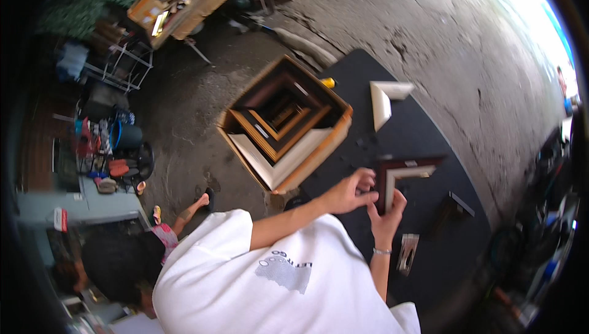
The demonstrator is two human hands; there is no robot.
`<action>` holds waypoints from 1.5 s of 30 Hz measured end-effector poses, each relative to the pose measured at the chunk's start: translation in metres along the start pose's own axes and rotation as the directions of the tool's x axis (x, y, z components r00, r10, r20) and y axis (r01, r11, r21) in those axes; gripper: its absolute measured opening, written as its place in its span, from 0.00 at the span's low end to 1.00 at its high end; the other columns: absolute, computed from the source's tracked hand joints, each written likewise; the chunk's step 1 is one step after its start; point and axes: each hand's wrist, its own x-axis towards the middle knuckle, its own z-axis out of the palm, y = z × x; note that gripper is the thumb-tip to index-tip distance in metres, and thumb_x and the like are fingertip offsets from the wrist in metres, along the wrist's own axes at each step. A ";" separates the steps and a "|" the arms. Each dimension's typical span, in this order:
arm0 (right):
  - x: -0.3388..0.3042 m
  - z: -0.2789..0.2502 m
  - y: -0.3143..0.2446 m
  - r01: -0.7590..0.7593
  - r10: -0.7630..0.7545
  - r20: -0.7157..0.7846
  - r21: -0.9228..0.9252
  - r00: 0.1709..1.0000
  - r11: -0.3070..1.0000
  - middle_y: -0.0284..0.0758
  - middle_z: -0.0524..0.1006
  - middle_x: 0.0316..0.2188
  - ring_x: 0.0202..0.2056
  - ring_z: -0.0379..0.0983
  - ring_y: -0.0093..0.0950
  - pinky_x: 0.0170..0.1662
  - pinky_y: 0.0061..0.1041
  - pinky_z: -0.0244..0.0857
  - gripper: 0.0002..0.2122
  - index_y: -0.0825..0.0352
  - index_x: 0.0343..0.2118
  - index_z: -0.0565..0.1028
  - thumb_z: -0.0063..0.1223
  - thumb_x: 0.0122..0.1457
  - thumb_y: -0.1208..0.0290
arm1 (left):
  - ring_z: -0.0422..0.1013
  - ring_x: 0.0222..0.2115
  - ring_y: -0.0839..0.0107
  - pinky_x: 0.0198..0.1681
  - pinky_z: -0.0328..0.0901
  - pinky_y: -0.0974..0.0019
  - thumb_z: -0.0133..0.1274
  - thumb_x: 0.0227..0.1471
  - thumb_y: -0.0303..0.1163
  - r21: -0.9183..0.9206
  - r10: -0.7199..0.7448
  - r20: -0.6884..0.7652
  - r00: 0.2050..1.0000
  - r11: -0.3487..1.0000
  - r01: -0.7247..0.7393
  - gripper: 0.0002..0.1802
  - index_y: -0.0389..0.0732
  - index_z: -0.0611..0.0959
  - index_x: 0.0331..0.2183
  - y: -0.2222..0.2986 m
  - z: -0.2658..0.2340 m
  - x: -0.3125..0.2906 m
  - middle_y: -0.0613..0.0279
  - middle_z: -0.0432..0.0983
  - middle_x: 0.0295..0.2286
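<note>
My right hand [388,212] grips the lower arm of an L-shaped picture frame corner [386,183], dark brown outside with a pale inner strip. Close against its left side is my left hand [351,193], fingers loosely curled and apart, thumb near the moulding; whether it touches is hard to see. Both hands are over a black table [423,266]. Farther off on it lies a cream frame corner [381,105]. A dark corner piece [457,208] rests to the right, and a small pale flat piece with a metallic look [407,253] lies beside my right wrist.
An open cardboard box [343,126] holding several nested frame corners stands at the table's left side. A yellow object [329,82] shows behind it. At far left is a cluttered wooden workbench [208,3]. Another person [126,260] is at lower left. Cracked concrete floor [380,21] surrounds the table.
</note>
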 end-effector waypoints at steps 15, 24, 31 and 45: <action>-0.024 -0.107 -0.039 0.349 -0.515 -0.220 -0.517 0.828 0.782 0.39 0.77 0.43 0.44 0.73 0.34 0.48 0.31 0.65 0.18 0.69 0.48 0.74 0.62 0.63 0.61 | 0.79 0.41 0.54 0.45 0.72 0.58 0.63 0.54 0.29 0.452 0.421 -0.039 0.906 0.816 -0.360 0.19 0.36 0.79 0.46 0.039 0.013 -0.046 0.51 0.79 0.41; 0.014 -0.086 -0.086 0.152 -0.064 0.983 0.038 0.174 0.988 0.41 0.77 0.44 0.46 0.75 0.33 0.50 0.32 0.67 0.40 0.77 0.58 0.68 0.61 0.57 0.40 | 0.75 0.43 0.54 0.46 0.68 0.51 0.61 0.52 0.38 0.520 0.582 -0.079 0.809 0.716 -0.465 0.17 0.41 0.80 0.42 0.014 0.040 -0.148 0.57 0.78 0.39; -0.028 0.006 -0.116 0.082 0.041 0.986 -0.028 -0.161 0.996 0.36 0.78 0.37 0.36 0.74 0.28 0.43 0.31 0.71 0.23 0.76 0.55 0.70 0.61 0.60 0.68 | 0.75 0.41 0.51 0.43 0.68 0.50 0.63 0.51 0.39 0.574 0.526 -0.453 0.719 0.790 -0.217 0.19 0.40 0.80 0.42 0.002 0.026 -0.261 0.54 0.76 0.37; -0.263 0.115 -0.137 0.480 -0.152 0.964 0.242 -0.219 0.843 0.37 0.72 0.36 0.35 0.67 0.28 0.39 0.27 0.64 0.27 0.72 0.58 0.67 0.65 0.57 0.75 | 0.70 0.49 0.61 0.52 0.64 0.55 0.65 0.54 0.49 0.053 0.031 -0.993 -0.111 0.978 -0.200 0.31 0.41 0.74 0.52 -0.108 0.062 -0.502 0.54 0.74 0.46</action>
